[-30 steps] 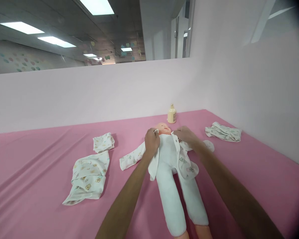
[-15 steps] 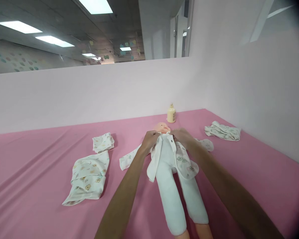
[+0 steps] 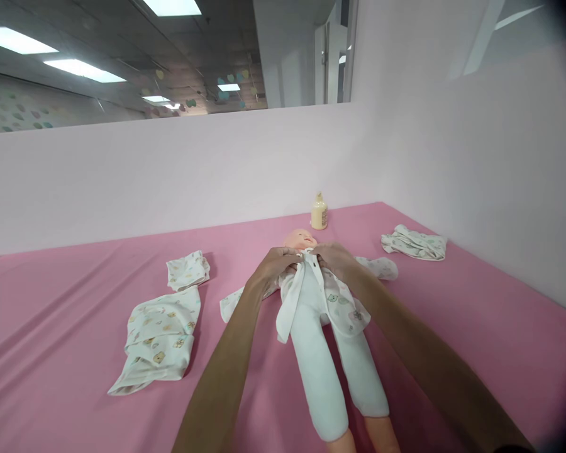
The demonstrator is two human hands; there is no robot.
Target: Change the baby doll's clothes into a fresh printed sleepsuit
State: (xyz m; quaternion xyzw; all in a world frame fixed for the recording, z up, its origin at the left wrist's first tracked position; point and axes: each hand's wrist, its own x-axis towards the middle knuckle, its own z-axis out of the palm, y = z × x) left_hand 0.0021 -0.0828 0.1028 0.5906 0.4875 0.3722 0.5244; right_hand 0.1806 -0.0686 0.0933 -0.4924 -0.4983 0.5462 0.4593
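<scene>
The doll (image 3: 327, 371) is cut off at the feet at 6 o'clock. The left hand (image 3: 274, 265) and right hand (image 3: 336, 258) hide the collar of the shirt (image 3: 343, 303). At 12 o'clock, the label on the bottle (image 3: 319, 212) is too small to read.

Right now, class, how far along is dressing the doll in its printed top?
Done: the printed top lies around the doll, sleeves out. In hand: left hand and right hand pinch its front edges together at the collar. Left: below that the front hangs open; the folded garment lies untouched.
</scene>
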